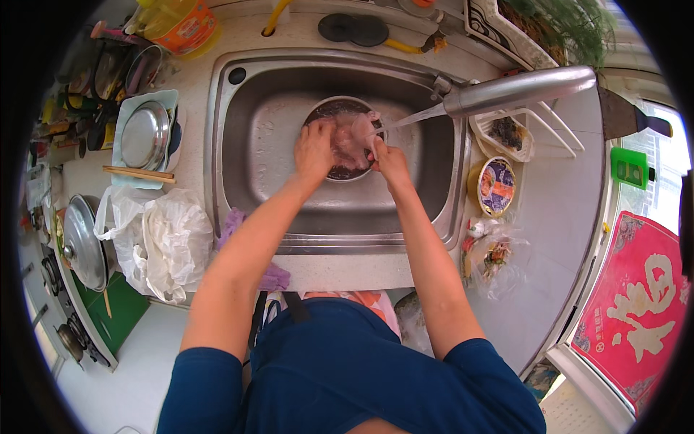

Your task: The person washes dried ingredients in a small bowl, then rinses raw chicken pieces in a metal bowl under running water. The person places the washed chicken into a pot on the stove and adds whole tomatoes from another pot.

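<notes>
In the stainless steel sink (271, 210) stands a round metal bowl (347, 179) of dark, reddish water with pale pink raw meat (347, 142) in it. Water runs from the metal faucet (520, 89) onto the meat. My left hand (315, 152) lies on the meat at the bowl's left side, its fingertips partly in the water; whether it grips is unclear. With its fingers closed on a pale piece of the meat, my right hand (389, 161) is at the bowl's right rim, under the stream.
Left of the sink are a light blue tray (123, 103) with a metal dish (142, 135), wooden chopsticks (138, 173), white plastic bags (176, 233) and a lidded pot (84, 244). On the right stand a soap rack (482, 133), an instant-food tub (496, 186) and a clear plastic bag (496, 260).
</notes>
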A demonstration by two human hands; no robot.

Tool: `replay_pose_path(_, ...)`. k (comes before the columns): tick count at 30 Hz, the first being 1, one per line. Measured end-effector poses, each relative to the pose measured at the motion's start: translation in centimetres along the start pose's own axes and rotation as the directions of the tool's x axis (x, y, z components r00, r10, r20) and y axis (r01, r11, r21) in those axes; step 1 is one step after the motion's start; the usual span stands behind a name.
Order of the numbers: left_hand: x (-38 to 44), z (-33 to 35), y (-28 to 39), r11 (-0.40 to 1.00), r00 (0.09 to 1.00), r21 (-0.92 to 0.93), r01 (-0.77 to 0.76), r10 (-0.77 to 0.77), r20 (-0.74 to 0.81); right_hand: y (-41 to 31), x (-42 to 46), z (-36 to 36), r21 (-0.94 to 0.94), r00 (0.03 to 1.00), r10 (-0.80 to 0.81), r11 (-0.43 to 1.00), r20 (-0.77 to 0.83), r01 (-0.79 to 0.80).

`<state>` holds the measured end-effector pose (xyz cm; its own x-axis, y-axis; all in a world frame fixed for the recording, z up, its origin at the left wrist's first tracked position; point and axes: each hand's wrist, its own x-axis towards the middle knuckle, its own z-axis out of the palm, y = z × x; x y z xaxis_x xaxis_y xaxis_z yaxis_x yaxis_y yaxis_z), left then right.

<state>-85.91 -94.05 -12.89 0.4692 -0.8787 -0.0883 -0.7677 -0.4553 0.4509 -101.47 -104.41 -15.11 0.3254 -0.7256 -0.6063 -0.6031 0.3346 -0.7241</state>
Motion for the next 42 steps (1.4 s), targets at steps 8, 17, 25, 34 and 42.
replay_pose_path(8,5.7,4.8,-3.5,0.732,0.911,0.541,-0.413,0.326,0.254,1.7,0.9,0.3,-0.024,0.998,-0.055,0.998,0.039,0.056)
replay_pose_path(17,1.2,-1.0,-4.0,0.981,0.989,0.128,-0.146,0.140,0.051,1.4,-1.0,1.9,-0.582,0.777,-0.623,0.667,-0.092,0.465)
replay_pose_path(25,0.5,-4.5,-1.8,0.895,0.953,-0.369,-0.253,0.164,-0.255,-2.8,-1.3,2.7,-0.322,0.613,-0.784,0.559,0.095,0.764)
replay_pose_path(34,4.0,-1.2,2.2,0.771,0.966,-0.590,0.241,-0.247,0.072,-5.0,-1.6,-0.3,-0.530,0.827,-0.558,0.681,0.069,0.505)
replay_pose_path(42,2.0,1.7,0.5,0.305,0.866,-0.861,0.407,-0.429,0.257,-1.7,0.4,-1.0,-0.304,0.959,-0.281,0.918,-0.045,0.255)
